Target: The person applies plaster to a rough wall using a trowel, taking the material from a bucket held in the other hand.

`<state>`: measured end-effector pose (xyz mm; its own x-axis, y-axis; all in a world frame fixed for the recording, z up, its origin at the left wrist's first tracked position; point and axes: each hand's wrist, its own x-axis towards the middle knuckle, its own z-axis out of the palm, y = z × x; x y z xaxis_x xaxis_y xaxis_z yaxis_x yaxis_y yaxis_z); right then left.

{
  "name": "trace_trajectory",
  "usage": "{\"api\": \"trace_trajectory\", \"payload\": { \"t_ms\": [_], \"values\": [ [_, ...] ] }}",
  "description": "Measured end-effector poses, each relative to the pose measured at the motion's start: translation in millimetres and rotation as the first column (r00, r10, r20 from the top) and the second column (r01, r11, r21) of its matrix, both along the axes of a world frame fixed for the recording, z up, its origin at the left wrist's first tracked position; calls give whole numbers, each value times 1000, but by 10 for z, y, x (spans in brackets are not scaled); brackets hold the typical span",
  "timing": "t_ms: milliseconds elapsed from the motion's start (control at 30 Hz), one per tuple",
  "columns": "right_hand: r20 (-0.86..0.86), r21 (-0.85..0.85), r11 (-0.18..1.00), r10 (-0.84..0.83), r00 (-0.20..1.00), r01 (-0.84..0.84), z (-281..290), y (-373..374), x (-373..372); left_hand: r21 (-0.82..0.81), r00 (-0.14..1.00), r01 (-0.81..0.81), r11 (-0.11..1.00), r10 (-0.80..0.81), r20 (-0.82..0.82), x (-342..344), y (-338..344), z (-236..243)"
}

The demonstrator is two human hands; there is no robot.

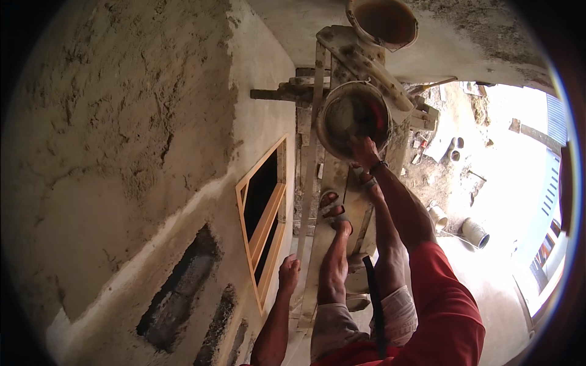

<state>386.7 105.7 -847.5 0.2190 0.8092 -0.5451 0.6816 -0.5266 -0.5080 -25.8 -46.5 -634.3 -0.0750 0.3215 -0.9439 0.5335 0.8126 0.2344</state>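
Note:
My right hand (364, 151) reaches over the near rim of a round bucket (323, 131). Its fingers are curled down into the bucket's mouth; what they grip, if anything, is too dark to make out. Grey wet mortar (342, 116) lies inside, with a reddish patch along the bucket's right inner wall. My left hand (289, 274) hangs beside the wall, close to a wooden window frame (264, 250). Its fingers are curled closed and nothing shows in them.
My sandalled feet (332, 207) stand on a narrow plank scaffold (326, 177). A second bucket (383, 24) sits at its far end, near a slanting board (366, 67). Rough plaster covers the left wall (122, 122). Lower ground with containers (473, 232) lies to the right.

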Motion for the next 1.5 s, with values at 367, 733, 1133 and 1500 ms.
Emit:
{"api": "trace_trajectory", "payload": {
  "t_ms": [367,733,1133,1500],
  "values": [
    [-252,87,899,-396,883,429,351,-467,-61,59,996,88,994,-90,26,214,132,203],
    [-178,165,868,-441,880,468,898,-370,129,83,1000,-16,996,17,-10,-102,-13,167],
    [-369,93,796,-531,763,598,1535,-417,-100,58,1000,-16,998,15,19,216,223,517],
    [-845,211,347,-405,349,914,3754,180,-397,133,995,-85,987,77,63,118,352,1297]
  ]
}}
